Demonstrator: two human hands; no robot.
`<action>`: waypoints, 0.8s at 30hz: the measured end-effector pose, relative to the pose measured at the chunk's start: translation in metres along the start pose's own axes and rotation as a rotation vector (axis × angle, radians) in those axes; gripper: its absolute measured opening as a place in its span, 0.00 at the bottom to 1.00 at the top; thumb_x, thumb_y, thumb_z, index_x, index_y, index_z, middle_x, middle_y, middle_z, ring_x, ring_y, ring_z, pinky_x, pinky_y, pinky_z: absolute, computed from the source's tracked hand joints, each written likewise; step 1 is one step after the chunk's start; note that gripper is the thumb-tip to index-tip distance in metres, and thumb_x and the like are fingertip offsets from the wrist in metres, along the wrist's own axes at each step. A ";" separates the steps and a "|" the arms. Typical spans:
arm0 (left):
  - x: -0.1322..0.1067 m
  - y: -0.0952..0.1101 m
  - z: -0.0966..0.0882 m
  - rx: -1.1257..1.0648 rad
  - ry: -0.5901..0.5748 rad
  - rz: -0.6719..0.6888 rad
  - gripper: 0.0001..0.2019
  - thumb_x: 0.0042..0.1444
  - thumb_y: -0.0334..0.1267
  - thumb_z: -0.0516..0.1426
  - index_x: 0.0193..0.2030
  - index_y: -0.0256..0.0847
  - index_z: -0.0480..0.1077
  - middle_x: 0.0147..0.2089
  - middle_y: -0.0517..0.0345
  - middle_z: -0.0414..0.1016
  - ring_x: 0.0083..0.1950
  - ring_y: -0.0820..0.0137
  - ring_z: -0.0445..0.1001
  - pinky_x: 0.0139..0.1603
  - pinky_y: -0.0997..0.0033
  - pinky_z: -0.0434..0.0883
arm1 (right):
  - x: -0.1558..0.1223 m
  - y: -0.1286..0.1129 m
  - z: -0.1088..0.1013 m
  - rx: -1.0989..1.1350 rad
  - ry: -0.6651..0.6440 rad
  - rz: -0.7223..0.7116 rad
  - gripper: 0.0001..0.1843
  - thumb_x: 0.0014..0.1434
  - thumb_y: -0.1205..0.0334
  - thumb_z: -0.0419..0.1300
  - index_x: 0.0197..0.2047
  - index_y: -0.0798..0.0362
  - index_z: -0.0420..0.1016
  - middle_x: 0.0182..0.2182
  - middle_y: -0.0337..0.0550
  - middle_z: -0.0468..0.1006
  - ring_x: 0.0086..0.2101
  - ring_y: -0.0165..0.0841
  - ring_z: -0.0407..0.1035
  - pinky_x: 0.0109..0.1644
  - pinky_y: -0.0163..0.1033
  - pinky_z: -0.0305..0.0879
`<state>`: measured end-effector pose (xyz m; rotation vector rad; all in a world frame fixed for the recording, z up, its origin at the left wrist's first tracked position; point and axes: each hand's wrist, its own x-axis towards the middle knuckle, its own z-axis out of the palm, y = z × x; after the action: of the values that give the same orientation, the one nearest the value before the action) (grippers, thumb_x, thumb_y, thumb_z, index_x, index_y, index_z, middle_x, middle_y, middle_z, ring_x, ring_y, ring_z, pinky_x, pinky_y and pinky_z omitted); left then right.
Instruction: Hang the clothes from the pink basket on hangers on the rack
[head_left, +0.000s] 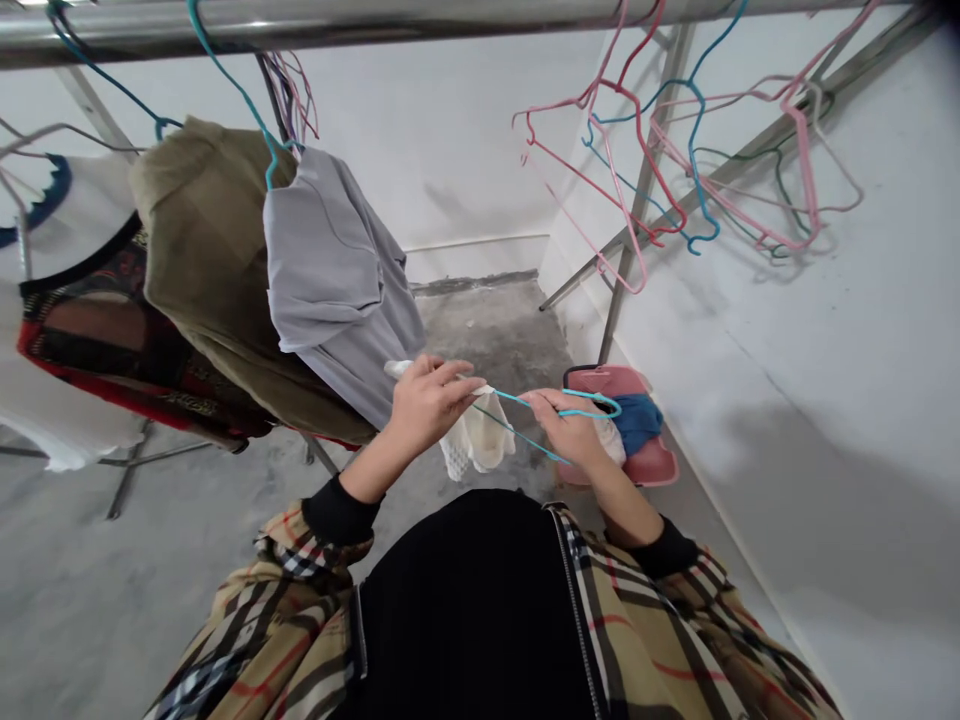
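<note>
My left hand [427,400] is closed on a small white garment [480,440] that hangs down between my hands. My right hand [570,425] grips a teal wire hanger [592,400], whose wire runs across to the white garment. Both hands are held in front of my chest, below the steel rail [300,25]. On the rail hang a grey shirt [337,280] and an olive garment [202,260] on teal hangers.
A pink basin [645,460] with blue cloth [637,420] stands on the floor by the white wall. Several empty pink and teal hangers [675,170] hang at the upper right. A patterned red and black garment [97,350] hangs at left. The rack's metal legs [630,250] slant down.
</note>
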<state>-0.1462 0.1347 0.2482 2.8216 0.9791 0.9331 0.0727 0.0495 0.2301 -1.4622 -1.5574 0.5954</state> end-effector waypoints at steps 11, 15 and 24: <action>-0.001 0.004 -0.009 0.071 -0.126 -0.226 0.13 0.62 0.41 0.54 0.50 0.53 0.76 0.34 0.55 0.75 0.36 0.67 0.71 0.29 0.71 0.55 | -0.015 0.021 0.024 -0.221 0.600 -0.138 0.22 0.62 0.52 0.56 0.57 0.53 0.67 0.51 0.56 0.70 0.55 0.44 0.63 0.59 0.54 0.60; 0.001 0.012 -0.011 0.085 -0.076 -0.263 0.13 0.62 0.41 0.54 0.51 0.52 0.75 0.34 0.55 0.75 0.37 0.67 0.72 0.29 0.71 0.56 | -0.034 0.041 0.065 -0.220 -0.011 -0.295 0.20 0.63 0.55 0.55 0.57 0.50 0.68 0.48 0.53 0.74 0.50 0.42 0.67 0.57 0.50 0.61; -0.003 -0.014 -0.027 -0.019 0.027 -0.347 0.13 0.60 0.48 0.57 0.46 0.49 0.79 0.28 0.59 0.74 0.30 0.72 0.70 0.30 0.75 0.58 | -0.042 0.110 0.050 -0.541 -0.268 -0.162 0.11 0.64 0.58 0.57 0.44 0.54 0.75 0.43 0.50 0.78 0.51 0.43 0.66 0.61 0.57 0.46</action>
<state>-0.1707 0.1400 0.2661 2.5095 1.3932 0.9306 0.0847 0.0415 0.1034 -1.6702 -2.1420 0.2896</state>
